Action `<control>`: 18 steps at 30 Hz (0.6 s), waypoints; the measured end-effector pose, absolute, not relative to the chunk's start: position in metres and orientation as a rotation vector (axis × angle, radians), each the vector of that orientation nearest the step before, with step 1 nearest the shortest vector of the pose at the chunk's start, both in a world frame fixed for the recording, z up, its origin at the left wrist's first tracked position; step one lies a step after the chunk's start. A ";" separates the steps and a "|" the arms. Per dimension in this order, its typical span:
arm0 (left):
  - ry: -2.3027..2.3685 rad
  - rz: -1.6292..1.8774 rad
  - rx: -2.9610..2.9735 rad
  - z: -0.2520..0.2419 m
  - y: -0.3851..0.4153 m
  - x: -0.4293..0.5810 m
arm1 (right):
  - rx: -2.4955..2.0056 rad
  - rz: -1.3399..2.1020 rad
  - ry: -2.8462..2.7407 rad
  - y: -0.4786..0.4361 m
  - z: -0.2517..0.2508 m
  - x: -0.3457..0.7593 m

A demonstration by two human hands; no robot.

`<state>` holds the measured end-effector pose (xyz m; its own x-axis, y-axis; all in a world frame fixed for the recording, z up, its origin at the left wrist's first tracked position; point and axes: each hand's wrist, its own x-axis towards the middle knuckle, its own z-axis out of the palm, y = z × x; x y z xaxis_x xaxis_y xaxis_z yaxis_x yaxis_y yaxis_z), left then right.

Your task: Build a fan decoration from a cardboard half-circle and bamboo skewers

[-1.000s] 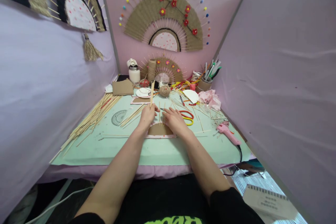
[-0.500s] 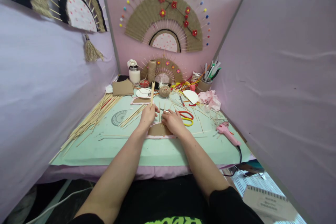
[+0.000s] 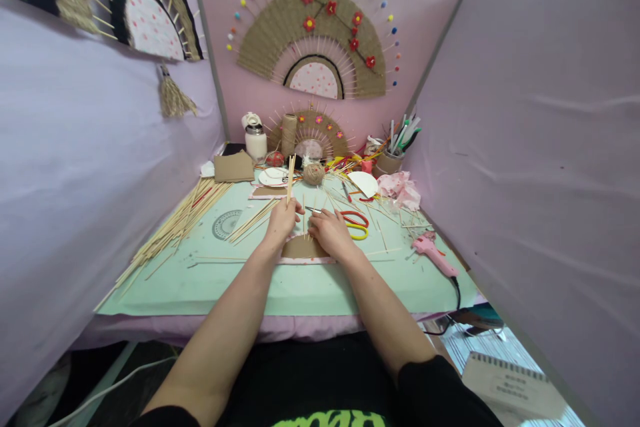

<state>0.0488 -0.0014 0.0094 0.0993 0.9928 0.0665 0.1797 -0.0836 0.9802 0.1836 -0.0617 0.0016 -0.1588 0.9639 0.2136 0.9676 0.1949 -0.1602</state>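
Note:
My left hand point(image 3: 284, 219) is closed around a few upright wooden sticks point(image 3: 291, 177), above the left end of a brown cardboard half-circle point(image 3: 303, 247) with a pink-and-white edge. Thin sticks stand out from the curved top of this piece. My right hand point(image 3: 330, 232) is bent over the right side of the piece, its fingertips close to those thin sticks; what it grips, if anything, is too small to make out. Scissors point(image 3: 357, 232) with red and yellow handles lie just right of my right hand, their blades partly behind it.
Long sticks point(image 3: 175, 227) lie at the left beside a protractor point(image 3: 226, 225). A pink glue gun point(image 3: 434, 255) with a black cord rests at the right. Behind are a twine ball point(image 3: 314, 174), a white bottle point(image 3: 256, 142), cardboard point(image 3: 234, 167) and a tool pot point(image 3: 389, 163).

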 end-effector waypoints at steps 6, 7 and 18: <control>1.218 1.120 1.440 0.007 0.000 0.049 | -1.839 -0.030 -2.160 -0.066 0.003 0.185; 1.216 1.119 1.443 0.006 0.000 0.048 | -1.853 -0.034 -2.152 -0.068 0.004 0.186; 1.209 1.121 1.452 0.005 0.000 0.049 | -1.903 -0.014 -2.147 -0.079 0.003 0.189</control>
<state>0.0486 -0.0001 0.0054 0.1068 0.9903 0.0890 0.1632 -0.1058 0.9809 0.1888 -0.0795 0.0033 -0.0993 0.9731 0.2081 0.9757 0.1362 -0.1715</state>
